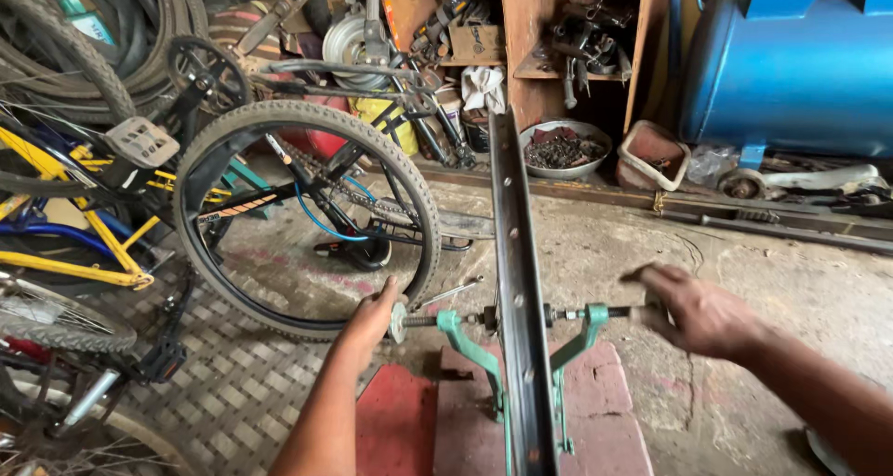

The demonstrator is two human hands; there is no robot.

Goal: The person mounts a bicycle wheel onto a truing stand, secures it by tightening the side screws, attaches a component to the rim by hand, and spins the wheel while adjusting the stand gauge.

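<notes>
Two bare forearms in view, no sleeves, no gloves. Left hand [375, 316] enters from 6 o'clock — forearm long and lean, bare up to the frame edge, no watch or band at the wrist. Right hand [699, 310] enters from 4 o'clock, slightly motion-blurred — forearm also bare, no rings or wrist wear that can be made out. Nails too small to tell. No clothing visible anywhere on either arm.
</notes>
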